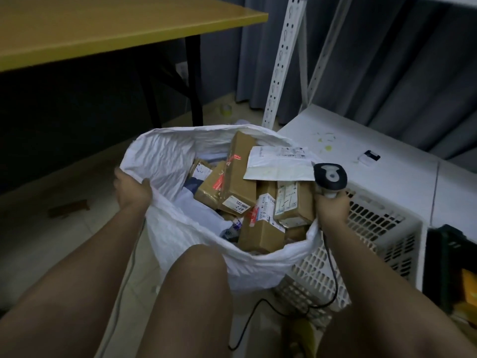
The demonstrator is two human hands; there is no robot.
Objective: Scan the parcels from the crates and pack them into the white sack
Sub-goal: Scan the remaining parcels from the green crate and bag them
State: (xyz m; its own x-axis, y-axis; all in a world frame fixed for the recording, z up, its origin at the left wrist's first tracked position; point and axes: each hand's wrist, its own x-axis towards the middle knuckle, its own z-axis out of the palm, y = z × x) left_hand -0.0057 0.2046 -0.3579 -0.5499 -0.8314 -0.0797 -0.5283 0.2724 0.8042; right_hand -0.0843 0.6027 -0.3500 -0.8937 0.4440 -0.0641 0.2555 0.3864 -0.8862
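white sack (165,228) stands open between both hands, full of parcels (240,177), long box leaning upright | left hand (131,189) fingers clamp its left rim | right hand (330,205) fingers curl round scanner (329,177) at the right rim | white crate (374,228) just right; its contents hidden.

Parcel stockroom, metal racking (285,55), stacked crates (382,228), worktable (103,29)

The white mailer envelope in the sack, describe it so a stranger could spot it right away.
Start at the white sack held open on the floor and look to its far right rim. There the white mailer envelope lies flat across the brown boxes. It alone is flat, pale and soft; its neighbours are cardboard.
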